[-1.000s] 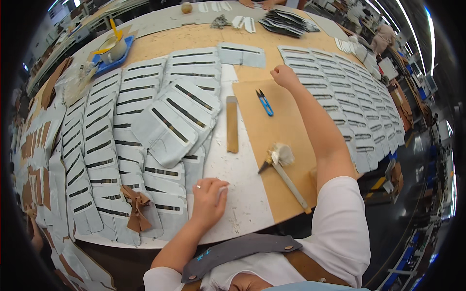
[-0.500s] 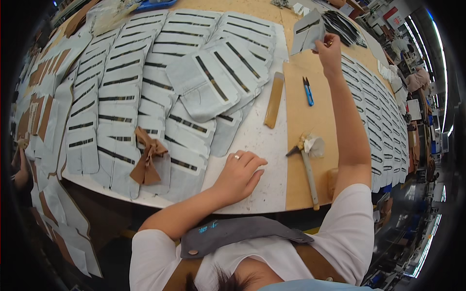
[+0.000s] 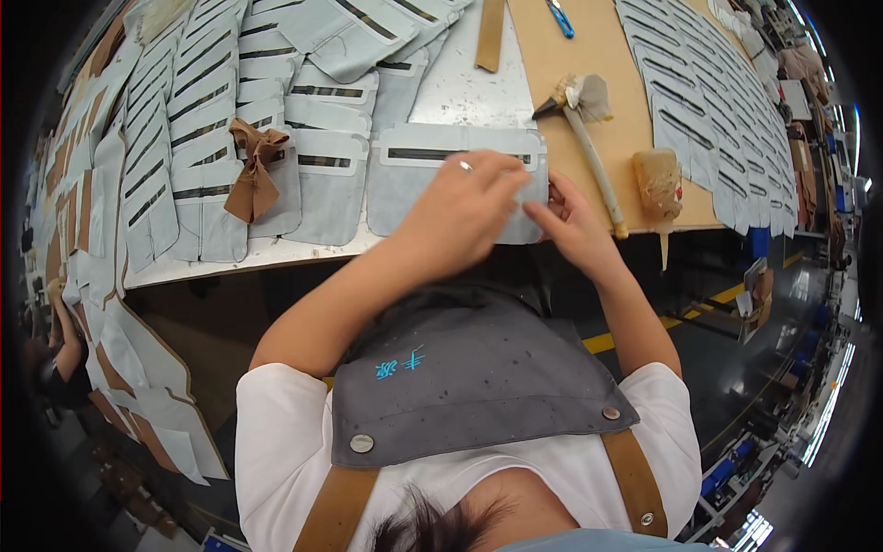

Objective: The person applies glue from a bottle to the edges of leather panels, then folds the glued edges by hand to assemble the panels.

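A grey panel [image 3: 414, 198] with rounded corners and a dark slot along its far side lies flat at the table's front edge, its near right corner beside my hands. My right hand [image 3: 579, 225] grips that panel's right edge, thumb on top and fingers partly hidden. Over the panel's right half is my left hand [image 3: 464, 207], wearing a ring. Motion smears its fingers, so whether they touch or pinch the panel does not show.
Overlapping grey panels [image 3: 198, 92] cover the table's left side, with a crumpled brown cloth [image 3: 256, 175] on them. To the right are a hammer [image 3: 593, 166], a glue bottle [image 3: 656, 184], blue snips [image 3: 559, 18], a tan strip [image 3: 490, 37] and more slotted panels [image 3: 681, 101].
My right hand has come from the far right, where it held a panel up, back to the front edge. A panel now lies there, and my left hand is over it. The view has tilted down.
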